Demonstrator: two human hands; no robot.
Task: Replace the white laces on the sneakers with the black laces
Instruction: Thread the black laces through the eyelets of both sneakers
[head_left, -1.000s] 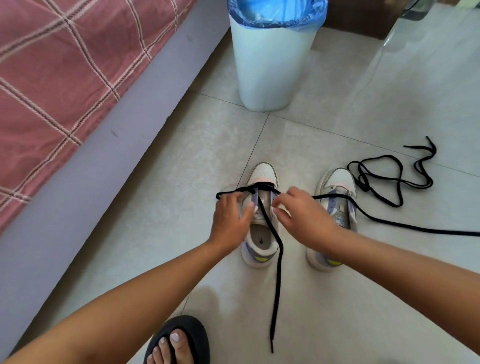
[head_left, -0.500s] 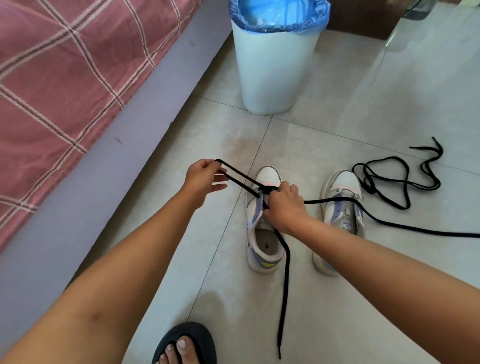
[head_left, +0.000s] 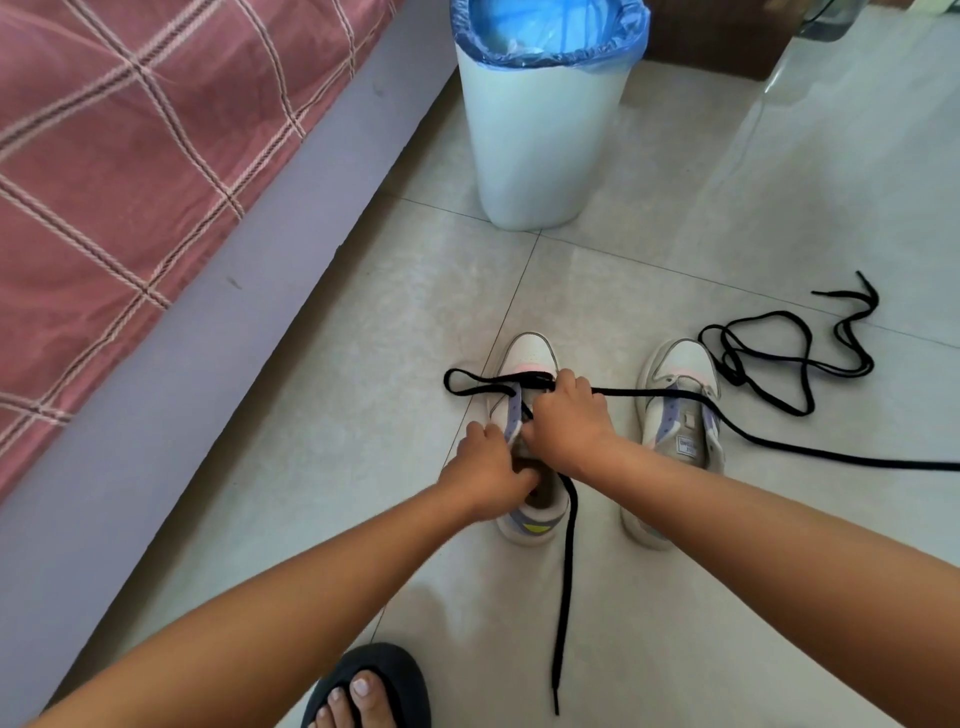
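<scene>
Along the left edge runs a bed with a pink checked cover (head_left: 130, 171) above a plain grey-lilac side panel (head_left: 218, 374). At the far middle of the pale tiled floor (head_left: 322, 415) stands a white plastic waste bin lined with a blue bag (head_left: 540, 130). Nearer, the left white sneaker with lilac eyelet strips and a yellow heel patch (head_left: 527, 356) sits toe away from the person. The left hand (head_left: 485, 467) rests on this sneaker's near left side, fingers curled at its collar; what they hold cannot be told. A black flat lace (head_left: 566, 571) crosses the sneaker's toe end, loops out to its left, trails toward the near floor and also stretches right across the other shoe. The right hand (head_left: 566, 426) is over the sneaker's tongue, fingers closed and pinching this lace at the eyelets. Just right stands the matching right white sneaker (head_left: 680, 369), unlaced, with the black lace passing over it. Farther right a second black lace (head_left: 800, 358) lies in loose loops on the tiles. At the near bottom edge a foot in a dark slipper (head_left: 374, 686) shows.
</scene>
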